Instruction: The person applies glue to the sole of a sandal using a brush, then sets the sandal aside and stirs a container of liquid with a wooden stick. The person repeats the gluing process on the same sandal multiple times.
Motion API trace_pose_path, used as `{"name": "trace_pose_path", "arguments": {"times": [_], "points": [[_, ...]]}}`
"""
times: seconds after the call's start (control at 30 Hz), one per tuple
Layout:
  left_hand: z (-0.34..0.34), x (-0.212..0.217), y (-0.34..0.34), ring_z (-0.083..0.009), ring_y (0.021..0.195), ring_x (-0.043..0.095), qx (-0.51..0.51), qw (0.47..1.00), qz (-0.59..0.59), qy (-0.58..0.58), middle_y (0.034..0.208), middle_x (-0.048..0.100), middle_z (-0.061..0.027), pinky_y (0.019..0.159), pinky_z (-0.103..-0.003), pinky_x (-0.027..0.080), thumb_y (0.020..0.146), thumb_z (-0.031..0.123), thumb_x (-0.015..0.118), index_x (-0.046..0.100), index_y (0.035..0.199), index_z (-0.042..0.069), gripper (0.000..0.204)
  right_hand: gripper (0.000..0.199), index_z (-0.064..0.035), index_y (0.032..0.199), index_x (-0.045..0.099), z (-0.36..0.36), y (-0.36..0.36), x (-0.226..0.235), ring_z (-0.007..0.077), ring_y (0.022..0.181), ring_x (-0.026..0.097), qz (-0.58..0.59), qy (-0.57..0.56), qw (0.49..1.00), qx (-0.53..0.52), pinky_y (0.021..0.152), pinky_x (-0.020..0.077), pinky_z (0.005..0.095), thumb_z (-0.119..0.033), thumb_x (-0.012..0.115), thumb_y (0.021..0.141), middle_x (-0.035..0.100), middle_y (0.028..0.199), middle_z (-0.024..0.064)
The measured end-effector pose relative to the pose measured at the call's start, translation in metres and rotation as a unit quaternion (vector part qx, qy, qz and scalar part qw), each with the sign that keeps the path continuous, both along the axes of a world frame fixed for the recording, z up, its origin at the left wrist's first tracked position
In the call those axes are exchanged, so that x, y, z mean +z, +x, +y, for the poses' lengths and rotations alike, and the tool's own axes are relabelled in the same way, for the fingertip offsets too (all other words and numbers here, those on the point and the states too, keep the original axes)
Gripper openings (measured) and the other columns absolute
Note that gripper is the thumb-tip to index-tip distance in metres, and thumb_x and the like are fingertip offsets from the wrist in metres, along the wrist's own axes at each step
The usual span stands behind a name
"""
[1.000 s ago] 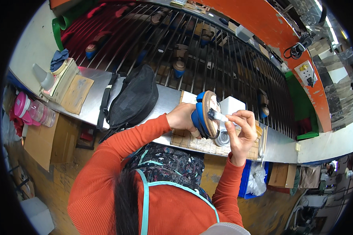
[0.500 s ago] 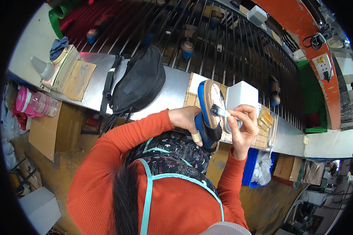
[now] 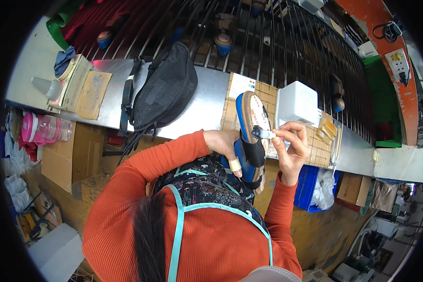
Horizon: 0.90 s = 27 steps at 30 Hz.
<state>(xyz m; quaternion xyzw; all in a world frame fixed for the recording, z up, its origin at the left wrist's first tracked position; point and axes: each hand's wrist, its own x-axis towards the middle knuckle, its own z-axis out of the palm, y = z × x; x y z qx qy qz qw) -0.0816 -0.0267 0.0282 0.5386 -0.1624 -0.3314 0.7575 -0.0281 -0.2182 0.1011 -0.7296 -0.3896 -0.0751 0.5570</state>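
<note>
The right hand [image 3: 293,152] pinches a small white-handled brush with a dark tip [image 3: 263,134] between thumb and fingertips, the other fingers curled in beneath. The dark tip rests on the pale tan sole face of a blue sandal with a black strap [image 3: 251,136], about midway along its length. The left hand [image 3: 225,148] grips that sandal from its left side, fingers wrapped around the blue edge and the strap, one finger bound in a pale tape band; the sandal is held upright off the bench, in front of the person's chest, sole face turned toward the brush.

Just behind the sandal, a tan gridded mat [image 3: 272,101] lies on the grey metal workbench [image 3: 207,103], with a white boxy container [image 3: 297,103] standing on the mat near the right hand. To the left, a black mesh waist bag [image 3: 167,91] slumps across the bench edge. Farther left sit a cardboard-topped block [image 3: 87,91] and a white squeeze bottle [image 3: 47,87]. Behind the bench runs a rack of dark metal bars [image 3: 277,42].
</note>
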Motion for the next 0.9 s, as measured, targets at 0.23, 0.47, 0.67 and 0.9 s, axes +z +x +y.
{"name": "trace_pose_path", "arguments": {"times": [0.23, 0.47, 0.67, 0.9], "points": [[-0.002, -0.005, -0.001, -0.0246, 0.102, 0.064, -0.015, 0.999, 0.037, -0.018, 0.109, 0.067, -0.0156, 0.091, -0.033, 0.049, 0.053, 0.003, 0.088, 0.060, 0.116, -0.002, 0.069, 0.016, 0.0009, 0.091, 0.072, -0.010, 0.004, -0.006, 0.0142, 0.079, 0.060, 0.000, -0.015, 1.000, 0.009, 0.066, 0.0515, 0.0237, -0.001, 0.075, 0.076, 0.055, 0.098, 0.0098], [-0.004, 0.000, -0.004, -0.0215, 0.104, 0.062, -0.024, 0.998, 0.062, 0.004, 0.109, 0.067, -0.0126, 0.091, -0.033, 0.049, 0.054, -0.003, 0.086, 0.064, 0.112, 0.001, 0.062, 0.018, -0.0021, 0.090, 0.074, -0.023, 0.012, -0.002, 0.0176, 0.084, 0.060, -0.023, -0.058, 0.998, 0.022, 0.070, 0.0530, 0.0280, -0.002, 0.077, 0.073, 0.056, 0.097, 0.0097], [-0.007, -0.003, -0.006, -0.0235, 0.099, 0.065, -0.032, 0.995, 0.085, 0.028, 0.109, 0.067, -0.0152, 0.090, -0.033, 0.050, 0.053, 0.007, 0.090, 0.061, 0.116, -0.001, 0.069, 0.020, -0.0041, 0.089, 0.074, -0.033, 0.020, 0.006, 0.0197, 0.088, 0.059, -0.035, -0.090, 0.995, 0.037, 0.072, 0.0527, 0.0303, -0.003, 0.078, 0.069, 0.057, 0.094, 0.0096], [-0.011, -0.008, -0.007, -0.0212, 0.102, 0.062, -0.002, 0.994, 0.108, 0.007, 0.107, 0.066, -0.0111, 0.089, -0.033, 0.050, 0.053, 0.000, 0.088, 0.060, 0.114, 0.003, 0.067, 0.017, -0.0026, 0.089, 0.074, -0.031, 0.017, 0.007, 0.0130, 0.072, 0.059, -0.010, -0.083, 0.997, 0.003, 0.063, 0.0486, 0.0237, -0.002, 0.077, 0.072, 0.057, 0.095, 0.0082]]}}
